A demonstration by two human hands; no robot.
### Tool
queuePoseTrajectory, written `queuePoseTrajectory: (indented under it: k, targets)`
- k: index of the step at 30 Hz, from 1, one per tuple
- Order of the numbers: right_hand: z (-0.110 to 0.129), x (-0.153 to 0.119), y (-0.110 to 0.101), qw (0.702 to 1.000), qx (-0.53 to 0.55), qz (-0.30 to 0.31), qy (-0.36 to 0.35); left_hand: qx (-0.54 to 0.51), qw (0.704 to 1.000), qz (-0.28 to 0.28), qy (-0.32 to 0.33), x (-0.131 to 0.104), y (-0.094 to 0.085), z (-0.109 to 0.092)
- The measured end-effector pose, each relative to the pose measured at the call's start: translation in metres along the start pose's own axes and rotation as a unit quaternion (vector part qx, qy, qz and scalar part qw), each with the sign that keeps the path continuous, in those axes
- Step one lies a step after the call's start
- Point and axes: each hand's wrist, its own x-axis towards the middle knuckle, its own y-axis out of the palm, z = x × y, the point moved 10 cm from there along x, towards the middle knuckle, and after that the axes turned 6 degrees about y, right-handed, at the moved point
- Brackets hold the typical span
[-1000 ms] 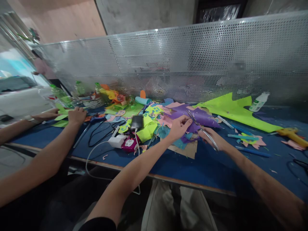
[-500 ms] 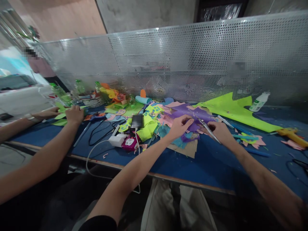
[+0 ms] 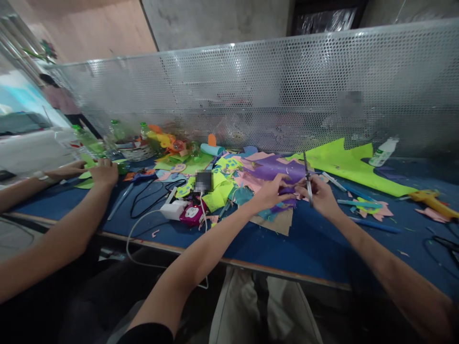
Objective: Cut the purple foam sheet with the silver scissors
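My left hand [image 3: 273,192] is closed, its fingertips pinching a small purple piece [image 3: 288,191] of craft sheet above the scrap pile. Just to the right, my right hand [image 3: 320,192] grips metal scissors [image 3: 308,184], seen nearly edge-on with their narrow end pointing up and away. The right fingertips come close to the purple piece; whether they touch it I cannot tell. Behind both hands lies a larger purple sheet [image 3: 278,167] among pink and teal scraps. Beneath the pile, a piece of brown cardboard [image 3: 279,227] shows.
A yellow-green sheet [image 3: 340,165], white bottle [image 3: 384,152] and yellow glue gun [image 3: 435,203] lie to the right. Left of my arm are a magenta power socket [image 3: 193,214], white adapter [image 3: 172,210] and cables. A co-worker's hands [image 3: 103,172] handle green pieces farther left. Perforated metal panel [image 3: 229,91] stands behind.
My right hand has turned the scissors from a slant to nearly upright and moved slightly left. My left fingers have closed in on the purple piece. The co-worker's near hand shifted slightly left.
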Motion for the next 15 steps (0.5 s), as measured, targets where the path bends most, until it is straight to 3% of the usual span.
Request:
queuePoseTrajectory:
  k: [5,11,13,15]
  targets:
    - [-0.021,0.002,-0.001,1.0,-0.021,-0.013,0.008,-0.006,0.999,-0.036,0.011,0.002,-0.008,-0.004]
    - [-0.013,-0.001,0.002,1.0,-0.018,-0.023,0.007,-0.004,0.993,-0.12,-0.014,0.0,-0.03,-0.007]
    - [-0.007,-0.004,0.002,0.999,0.003,-0.034,0.003,-0.018,0.994,-0.11,-0.001,-0.002,-0.029,-0.012]
    - [-0.003,-0.007,0.002,0.999,0.03,-0.045,-0.001,-0.028,0.997,-0.066,0.029,-0.002,-0.021,-0.02]
